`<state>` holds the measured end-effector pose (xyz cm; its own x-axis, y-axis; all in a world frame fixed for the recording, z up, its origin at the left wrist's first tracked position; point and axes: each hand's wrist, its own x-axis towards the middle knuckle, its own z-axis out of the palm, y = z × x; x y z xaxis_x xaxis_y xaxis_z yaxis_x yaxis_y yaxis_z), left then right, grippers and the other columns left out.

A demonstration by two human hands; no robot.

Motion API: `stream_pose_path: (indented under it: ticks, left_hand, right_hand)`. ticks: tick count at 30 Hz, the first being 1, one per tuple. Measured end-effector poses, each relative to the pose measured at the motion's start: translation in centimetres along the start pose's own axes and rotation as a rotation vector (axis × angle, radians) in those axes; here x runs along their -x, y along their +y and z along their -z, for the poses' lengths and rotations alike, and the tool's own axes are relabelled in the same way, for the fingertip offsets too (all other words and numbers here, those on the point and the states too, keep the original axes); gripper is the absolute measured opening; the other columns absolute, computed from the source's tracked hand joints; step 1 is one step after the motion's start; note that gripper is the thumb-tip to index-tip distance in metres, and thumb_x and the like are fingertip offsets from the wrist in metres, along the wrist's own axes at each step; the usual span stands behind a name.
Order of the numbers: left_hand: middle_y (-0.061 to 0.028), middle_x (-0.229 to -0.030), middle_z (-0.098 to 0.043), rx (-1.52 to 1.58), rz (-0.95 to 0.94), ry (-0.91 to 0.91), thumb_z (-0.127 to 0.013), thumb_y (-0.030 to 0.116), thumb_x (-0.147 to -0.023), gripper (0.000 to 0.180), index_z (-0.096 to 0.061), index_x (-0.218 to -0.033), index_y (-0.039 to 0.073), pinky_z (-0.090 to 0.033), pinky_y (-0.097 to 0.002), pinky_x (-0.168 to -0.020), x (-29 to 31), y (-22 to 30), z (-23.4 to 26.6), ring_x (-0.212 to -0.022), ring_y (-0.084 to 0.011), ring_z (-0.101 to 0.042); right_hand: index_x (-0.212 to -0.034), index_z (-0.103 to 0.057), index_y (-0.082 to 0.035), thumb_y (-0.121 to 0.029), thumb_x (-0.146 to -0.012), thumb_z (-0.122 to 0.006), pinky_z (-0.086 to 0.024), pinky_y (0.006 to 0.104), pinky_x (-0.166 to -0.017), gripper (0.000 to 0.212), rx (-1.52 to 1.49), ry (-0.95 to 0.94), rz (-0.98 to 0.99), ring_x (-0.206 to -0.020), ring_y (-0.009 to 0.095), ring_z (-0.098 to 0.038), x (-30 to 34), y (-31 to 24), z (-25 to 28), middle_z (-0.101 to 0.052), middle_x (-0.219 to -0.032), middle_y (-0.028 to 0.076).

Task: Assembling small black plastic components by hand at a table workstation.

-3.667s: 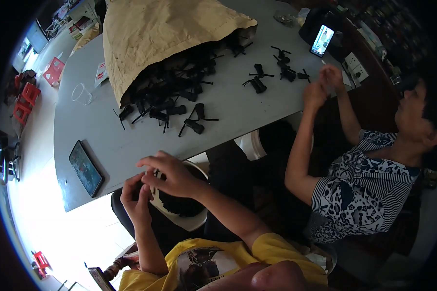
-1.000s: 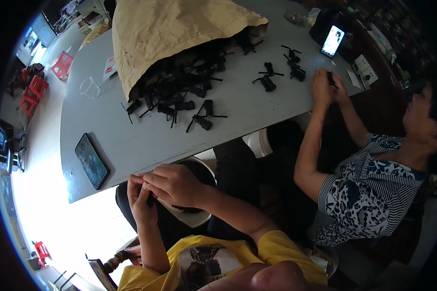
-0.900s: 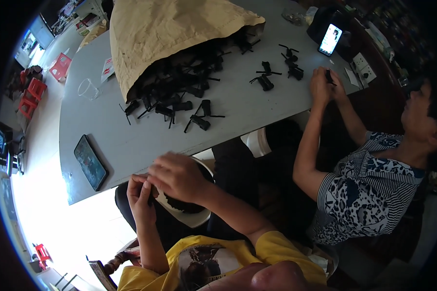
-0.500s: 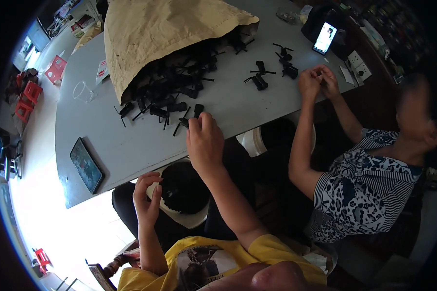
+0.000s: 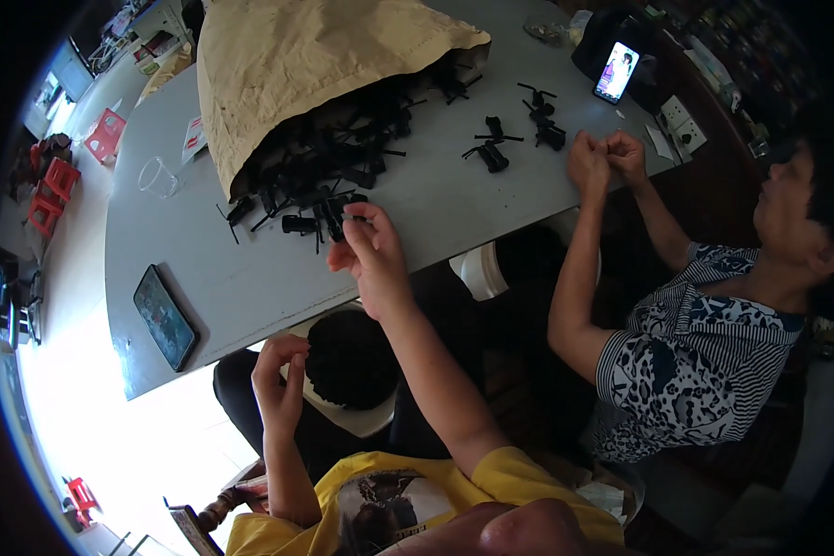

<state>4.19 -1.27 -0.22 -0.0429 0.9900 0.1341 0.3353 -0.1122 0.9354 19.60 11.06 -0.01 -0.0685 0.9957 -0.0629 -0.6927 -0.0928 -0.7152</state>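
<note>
My right hand (image 5: 376,259) is at the near edge of the heap of black plastic parts, with its thumb and fingers closed round a black plastic part (image 5: 333,219) that has thin prongs. The fingers partly cover that part. Many similar parts (image 5: 324,153) spill from the mouth of a large brown paper sack (image 5: 315,56) on the grey table (image 5: 250,278). My left hand (image 5: 280,378) is half curled, thumb and forefinger apart, with nothing visible in it. It hovers beside a pale tub (image 5: 366,424) on my lap, filled with small black pieces (image 5: 350,360).
A dark phone (image 5: 165,317) lies near the table's left edge, below a clear plastic cup (image 5: 158,177). Several loose black parts (image 5: 493,157) lie to the right. A co-worker (image 5: 695,361) sits there, hands together, facing a lit phone (image 5: 616,72). Red stools (image 5: 60,176) stand on the floor.
My right hand has turned and shifted slightly left, bringing a black part up against the heap. My left hand has barely moved. The co-worker's head has turned up slightly.
</note>
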Motion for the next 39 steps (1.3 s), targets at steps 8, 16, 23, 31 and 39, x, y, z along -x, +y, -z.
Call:
stream_pose_path:
  ticks: [8, 16, 23, 31, 39]
  left_hand:
    - [-0.0035, -0.087, -0.052, -0.051, -0.048, 0.2, -0.054, -0.002, -0.081, 0.025, -0.049, -0.106, 0.0, -0.041, -0.0216, -0.071, -0.9, 0.2, -0.3, -0.078, -0.0102, -0.051]
    - [-0.0063, -0.084, -0.055, -0.311, -0.182, 0.391, -0.066, -0.001, -0.068, 0.037, -0.052, -0.102, 0.0, -0.042, -0.0238, -0.061, -1.6, -0.1, -0.6, -0.069, -0.0137, -0.052]
    - [-0.0091, -0.085, -0.059, -0.279, -0.207, 0.266, -0.047, 0.007, -0.087, 0.028, -0.054, -0.112, -0.002, -0.044, -0.0233, -0.061, -1.3, 0.6, 0.3, -0.069, -0.0134, -0.057]
    - [-0.0074, -0.083, -0.056, -0.181, -0.127, 0.225, -0.049, 0.003, -0.083, 0.031, -0.055, -0.113, -0.002, -0.042, -0.0219, -0.059, -0.5, 1.4, 0.7, -0.066, -0.0122, -0.054]
    - [-0.0038, -0.086, -0.055, 0.191, -0.037, 0.209, -0.048, 0.012, -0.09, 0.022, -0.05, -0.105, -0.003, -0.041, -0.0199, -0.065, 0.0, 0.6, -0.1, -0.073, -0.009, -0.052]
  right_hand:
    - [-0.121, -0.044, -0.009, -0.019, -0.09, -0.05, -0.042, 0.0188, -0.055, 0.033, 0.167, -0.408, -0.106, -0.062, 0.006, -0.053, 2.5, 1.8, -1.5, -0.051, -0.082, 0.0]
    - [-0.123, -0.042, -0.007, -0.013, -0.088, -0.051, -0.043, 0.0199, -0.061, 0.036, 0.391, -0.588, 0.075, -0.069, 0.006, -0.053, 4.7, 3.0, -2.6, -0.052, -0.081, 0.001]
    - [-0.088, -0.058, -0.003, -0.022, -0.091, -0.049, -0.039, 0.0214, -0.059, 0.021, 0.756, -0.382, 0.484, -0.068, 0.009, -0.049, 4.5, 2.4, -2.1, -0.049, -0.079, 0.004]
    - [-0.083, -0.051, -0.003, -0.025, -0.09, -0.051, -0.037, 0.0202, -0.054, 0.023, 0.526, -0.606, 0.058, -0.065, 0.009, -0.05, 4.1, 2.5, -1.8, -0.051, -0.072, 0.004]
    - [-0.092, -0.043, -0.006, -0.021, -0.09, -0.048, -0.042, 0.0295, -0.048, 0.016, 0.808, -0.503, 0.291, -0.05, 0.021, -0.057, 5.9, 3.3, -3.0, -0.054, -0.058, 0.007]
